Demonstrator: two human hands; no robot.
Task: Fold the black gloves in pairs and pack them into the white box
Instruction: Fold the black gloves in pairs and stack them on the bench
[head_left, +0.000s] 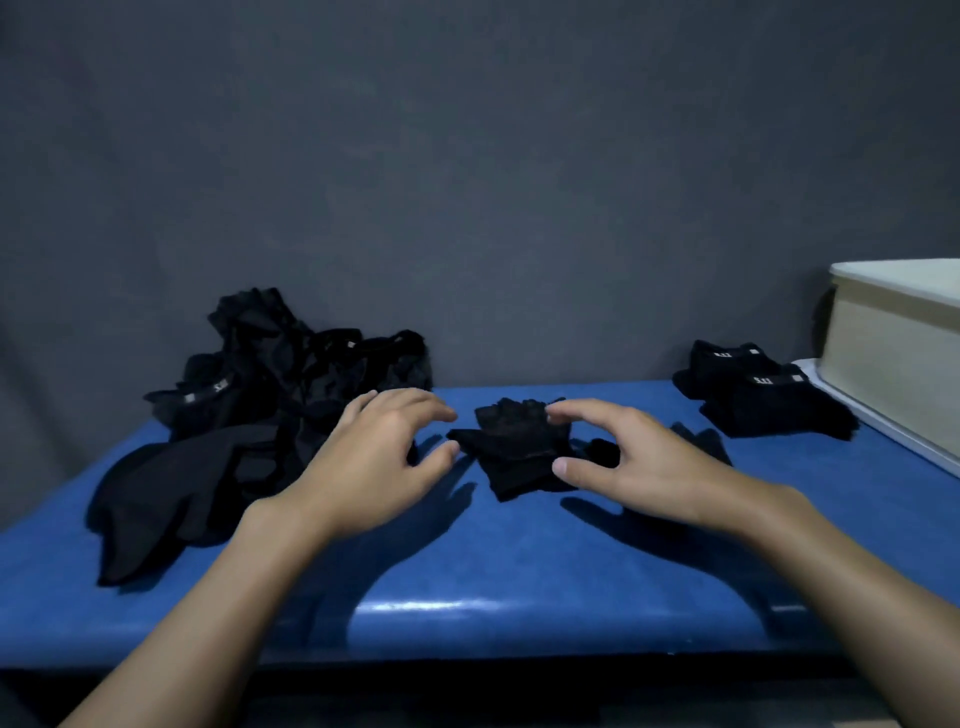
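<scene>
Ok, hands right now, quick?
Left hand: open, holding nothing, beside the glove.
Right hand: open, holding nothing, on the glove's other side.

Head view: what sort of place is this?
Probably a staged packing station, not a home: a plain grey backdrop behind a blue table, an unsorted glove pile and a white box.
</scene>
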